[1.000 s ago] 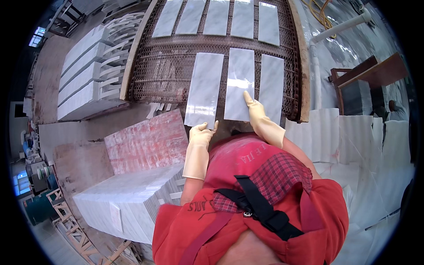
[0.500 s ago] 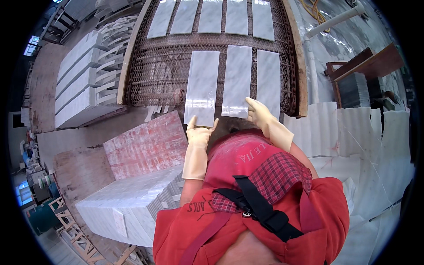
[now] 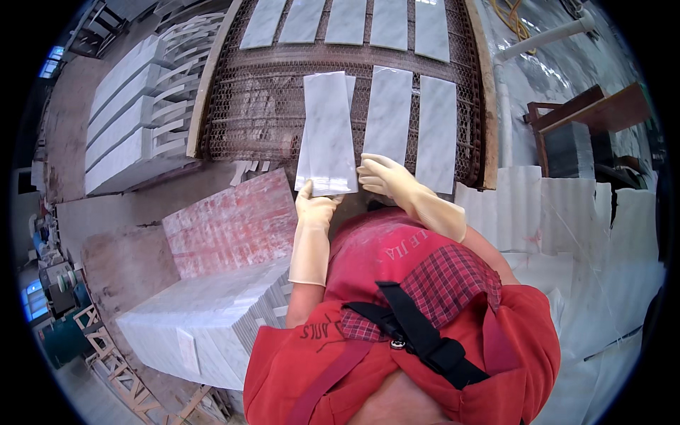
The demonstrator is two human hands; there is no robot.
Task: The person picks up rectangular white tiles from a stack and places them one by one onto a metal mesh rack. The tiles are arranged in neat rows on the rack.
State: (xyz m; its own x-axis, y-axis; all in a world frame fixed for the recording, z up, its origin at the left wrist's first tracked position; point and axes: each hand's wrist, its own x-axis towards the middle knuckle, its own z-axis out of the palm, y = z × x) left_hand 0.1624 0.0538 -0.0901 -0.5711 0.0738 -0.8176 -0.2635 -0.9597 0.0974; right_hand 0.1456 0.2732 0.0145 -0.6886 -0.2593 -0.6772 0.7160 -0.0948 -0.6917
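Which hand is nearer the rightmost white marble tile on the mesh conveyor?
Right. The right hand lies just left of that rightmost white marble tile; the left hand is farther left, holding the lifted tile.
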